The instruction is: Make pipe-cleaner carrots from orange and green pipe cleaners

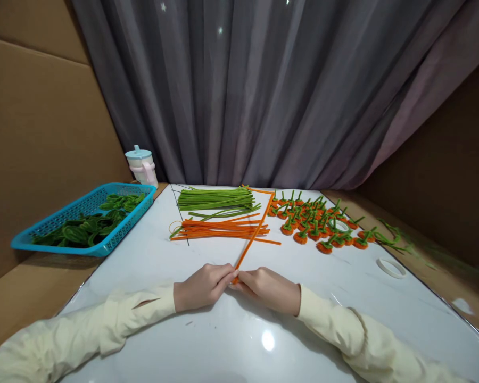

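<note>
My left hand (207,285) and my right hand (265,289) meet over the near part of the table, fingertips pinched together. Between them they grip the lower end of an orange pipe cleaner (253,239). It slants up and away to the right, then bends sharply left near its far end. Beyond my hands lies a bundle of orange pipe cleaners (223,229). Behind that is a thick stack of green pipe cleaners (215,199), with a few loose ones in front. How the held end is shaped is mostly hidden by my fingers.
Many small orange pipe-cleaner pieces with green stems (314,233) stand at the right. A white tape roll (391,268) lies near the right edge. At left is a blue basket (115,242) with green fuzzy pieces, and behind it a lidded cup (142,166). Cardboard walls flank the table.
</note>
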Motion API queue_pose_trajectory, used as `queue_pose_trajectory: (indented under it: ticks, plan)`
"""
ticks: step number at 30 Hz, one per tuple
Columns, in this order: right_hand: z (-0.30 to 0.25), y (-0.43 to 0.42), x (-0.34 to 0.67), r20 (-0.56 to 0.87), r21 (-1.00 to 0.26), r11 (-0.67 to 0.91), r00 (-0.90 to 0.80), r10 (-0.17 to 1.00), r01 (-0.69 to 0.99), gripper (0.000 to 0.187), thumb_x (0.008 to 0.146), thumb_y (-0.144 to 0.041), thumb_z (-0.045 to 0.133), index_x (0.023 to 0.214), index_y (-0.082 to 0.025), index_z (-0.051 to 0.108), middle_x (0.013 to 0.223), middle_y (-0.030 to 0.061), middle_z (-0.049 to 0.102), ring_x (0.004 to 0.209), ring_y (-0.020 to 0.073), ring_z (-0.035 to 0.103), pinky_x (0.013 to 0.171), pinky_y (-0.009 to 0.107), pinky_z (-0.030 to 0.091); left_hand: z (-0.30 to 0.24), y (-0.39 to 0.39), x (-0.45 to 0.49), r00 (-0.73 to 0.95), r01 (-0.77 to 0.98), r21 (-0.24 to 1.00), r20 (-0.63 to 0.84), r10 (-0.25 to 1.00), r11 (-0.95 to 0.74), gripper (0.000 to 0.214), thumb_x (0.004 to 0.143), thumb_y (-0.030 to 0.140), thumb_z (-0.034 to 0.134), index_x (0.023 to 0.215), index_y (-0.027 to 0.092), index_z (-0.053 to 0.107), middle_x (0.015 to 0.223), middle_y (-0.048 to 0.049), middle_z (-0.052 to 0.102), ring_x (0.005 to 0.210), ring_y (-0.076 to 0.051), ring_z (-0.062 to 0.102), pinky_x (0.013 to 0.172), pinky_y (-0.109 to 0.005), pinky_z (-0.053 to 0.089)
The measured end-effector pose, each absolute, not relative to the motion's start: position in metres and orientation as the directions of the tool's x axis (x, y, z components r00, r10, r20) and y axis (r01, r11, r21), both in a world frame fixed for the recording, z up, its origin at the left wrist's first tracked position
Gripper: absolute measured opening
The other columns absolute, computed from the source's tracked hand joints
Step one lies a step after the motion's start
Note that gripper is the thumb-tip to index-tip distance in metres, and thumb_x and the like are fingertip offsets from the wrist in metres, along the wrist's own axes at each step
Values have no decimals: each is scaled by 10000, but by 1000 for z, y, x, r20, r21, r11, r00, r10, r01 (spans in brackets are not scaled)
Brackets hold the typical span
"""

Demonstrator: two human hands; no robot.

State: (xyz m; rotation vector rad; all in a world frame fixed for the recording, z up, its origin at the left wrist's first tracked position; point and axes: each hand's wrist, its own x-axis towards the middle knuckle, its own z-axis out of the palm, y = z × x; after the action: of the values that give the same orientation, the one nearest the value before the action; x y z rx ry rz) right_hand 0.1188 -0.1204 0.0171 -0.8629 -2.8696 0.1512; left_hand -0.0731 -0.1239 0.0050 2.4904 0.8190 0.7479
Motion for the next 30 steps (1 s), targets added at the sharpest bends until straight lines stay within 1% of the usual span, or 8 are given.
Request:
queue_pose_trajectory:
  ticks: [3, 5, 10, 16, 21, 24, 27, 30]
  plan:
    - [20, -120, 118, 111, -393, 756, -790, 603, 522, 209, 935, -225, 432, 810, -123, 564, 574, -3, 537, 460, 92, 434, 466, 194, 299, 3, -124, -73, 684, 423, 521, 353, 639, -741, 273, 944, 237, 255, 762, 171, 448, 660, -1, 501, 553, -111, 471, 558, -208, 368]
    - [23, -120, 117, 124, -507, 705, -767, 629, 496, 209, 912, -197, 445, 771, -125, 582, 551, -16, 503, 453, 80, 389, 472, 184, 297, 3, -124, -73, 688, 425, 524, 343, 640, -738, 276, 945, 246, 249, 766, 174, 446, 665, 0, 503, 559, -112, 472, 564, -210, 369]
    - [24, -121, 117, 136, -616, 629, -722, 678, 474, 205, 856, -142, 443, 713, -126, 589, 511, -35, 437, 454, 74, 339, 473, 177, 287, 7, -123, -71, 669, 434, 599, 286, 686, -673, 260, 948, 282, 266, 792, 180, 448, 691, 5, 506, 585, -112, 477, 581, -207, 367]
    - [22, -119, 117, 129, -574, 661, -744, 656, 483, 226, 830, -82, 455, 625, -131, 535, 486, -49, 396, 435, 66, 320, 461, 183, 260, 10, -123, -72, 676, 418, 646, 248, 694, -639, 224, 927, 318, 336, 767, 185, 419, 663, 21, 480, 566, -108, 455, 563, -206, 351]
    - [32, -115, 124, 77, -425, 704, -752, 654, 569, 265, 868, -311, 568, 668, -137, 558, 513, -31, 466, 451, 80, 372, 459, 195, 259, 8, -124, -73, 636, 417, 675, 262, 726, -609, 235, 922, 309, 343, 761, 182, 458, 634, 25, 483, 547, -99, 455, 551, -200, 344]
    - [44, -114, 132, 172, -291, 738, -725, 667, 609, 323, 855, -443, 564, 749, -138, 570, 584, 0, 538, 492, 104, 447, 481, 209, 285, 11, -124, -71, 585, 423, 711, 260, 768, -562, 235, 914, 314, 366, 770, 179, 494, 612, 28, 494, 541, -95, 462, 550, -195, 352]
    - [65, -114, 139, 315, -141, 789, -728, 609, 598, 398, 902, -489, 444, 793, -129, 572, 629, 38, 569, 549, 140, 509, 516, 236, 319, 16, -125, -70, 547, 405, 763, 239, 803, -503, 239, 910, 322, 379, 790, 174, 524, 567, 38, 491, 506, -88, 462, 538, -189, 367]
    - [94, -124, 145, 395, -149, 820, -727, 561, 552, 403, 933, -475, 379, 819, -136, 565, 652, 47, 576, 561, 138, 522, 516, 242, 333, 18, -124, -69, 523, 352, 842, 185, 832, -409, 283, 913, 349, 371, 771, 165, 532, 502, 47, 477, 453, -84, 470, 527, -185, 395]
